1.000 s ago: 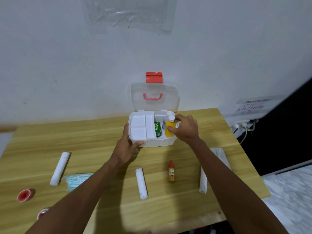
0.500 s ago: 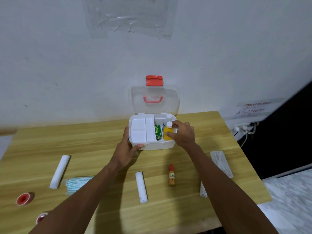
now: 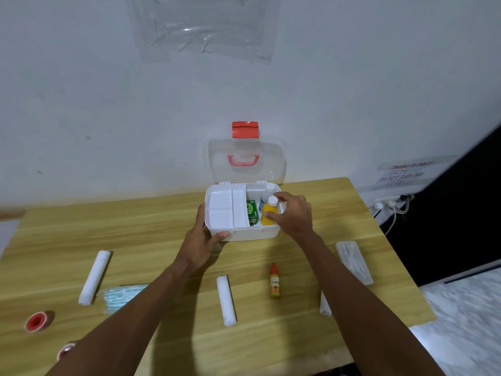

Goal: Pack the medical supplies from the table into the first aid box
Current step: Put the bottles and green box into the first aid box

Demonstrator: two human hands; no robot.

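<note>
Little is changed from half a second ago. The first aid box (image 3: 252,235) is still gripped at its near left corner by the left hand (image 3: 202,240), with the thumb laid on the front wall and the fingers curled round the side. The yellow bottle (image 3: 268,217) is still held upright in the right compartment.

On the table (image 3: 162,221), from left to right, are counted:
- two red tape rolls (image 3: 35,321) (image 3: 66,350)
- three white rolls (image 3: 93,276) (image 3: 225,303) (image 3: 324,308), the last partly hidden
- one mask pack (image 3: 122,294)
- one dropper bottle (image 3: 274,283)
- one clear packet (image 3: 353,261)

Inside the box, one green carton (image 3: 252,213) and one white bottle (image 3: 267,189) are seen. The yellow bottle is pinched by the right hand (image 3: 294,213), with the thumb low on its body and the fingers curled beside its white cap.
</note>
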